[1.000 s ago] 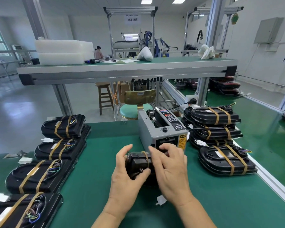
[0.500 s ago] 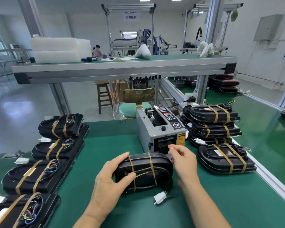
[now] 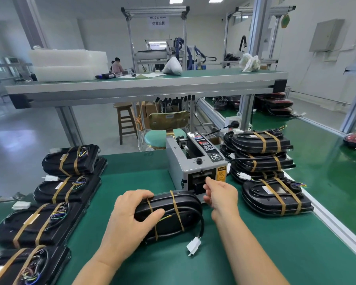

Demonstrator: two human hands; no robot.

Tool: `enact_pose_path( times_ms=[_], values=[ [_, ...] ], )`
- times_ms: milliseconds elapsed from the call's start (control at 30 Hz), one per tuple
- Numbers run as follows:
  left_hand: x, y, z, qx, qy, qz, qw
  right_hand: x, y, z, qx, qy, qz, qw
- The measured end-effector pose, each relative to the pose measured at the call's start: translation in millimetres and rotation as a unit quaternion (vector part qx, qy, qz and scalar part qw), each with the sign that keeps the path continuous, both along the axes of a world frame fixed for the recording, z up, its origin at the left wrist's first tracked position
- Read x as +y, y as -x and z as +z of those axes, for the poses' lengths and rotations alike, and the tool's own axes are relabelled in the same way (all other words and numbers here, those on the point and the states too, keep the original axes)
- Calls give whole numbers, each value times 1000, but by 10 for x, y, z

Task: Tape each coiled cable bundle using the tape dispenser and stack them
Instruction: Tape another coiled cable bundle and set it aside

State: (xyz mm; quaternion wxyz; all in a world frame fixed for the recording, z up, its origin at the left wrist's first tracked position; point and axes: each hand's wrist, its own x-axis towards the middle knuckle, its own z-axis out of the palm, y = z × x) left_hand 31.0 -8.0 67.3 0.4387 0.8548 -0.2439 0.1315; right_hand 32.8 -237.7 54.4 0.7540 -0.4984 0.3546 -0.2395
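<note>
Grip, left hand (image 3: 130, 221): yours, closed round the left end of the cable bundle (image 3: 173, 214), fingers over its top edge, thumb pressed on its front face.
Grip, right hand (image 3: 220, 194): yours, fingers curled narrow at the outlet of the tape dispenser (image 3: 195, 167); whether you pinch tape there cannot be told.

Table (image 3: 255, 254): green mat, metal rail along your right edge.

Left row (image 3: 68, 188): four black taped bundles in view, laid one behind another along your left side, each crossed by two tan bands; the farthest sits on top of another.

Right stack (image 3: 261, 153): taped bundles piled just right of the dispenser, coloured wires showing at the top.

Single bundle (image 3: 275, 198): lies flat in front of that stack, two tan bands.

Tape dispenser: grey box, black control panel on top, yellow caution label beside the outlet; stands upright, just behind the held bundle.

Cable bundle: black, two tan bands round it, resting on the table directly before you.

White connector (image 3: 194, 244): on the end of a black lead from that bundle, lying on the mat.
</note>
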Motion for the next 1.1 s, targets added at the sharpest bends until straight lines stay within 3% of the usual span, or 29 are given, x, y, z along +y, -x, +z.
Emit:
enact_pose_path(
  times_ms=[133,267,367,500,600,733,800,900,1100],
  values=[
    [-109,-19,169,-100,-169,51,979,-8,-23,35,25,18,-11,999],
    [-195,-18,269,-106,-278,74,952,28,-62,42,52,86,-29,995],
    [-233,-13,311,-89,-283,51,954,67,-84,57,69,144,-45,986],
    [-232,-9,299,-52,-281,5,958,108,-52,31,68,137,-52,987],
    [-215,-18,268,-65,-294,-7,954,122,40,26,12,74,-42,996],
    [-215,-45,232,-63,-265,-11,962,359,241,116,-80,26,58,995],
    [-220,-55,224,-65,-258,-10,964,493,308,122,-91,53,84,991],
    [-227,-59,221,-65,-250,-7,966,595,353,145,-76,109,52,990],
    [-237,-56,212,-67,-252,4,965,733,367,90,-77,135,6,988]
  ],
)
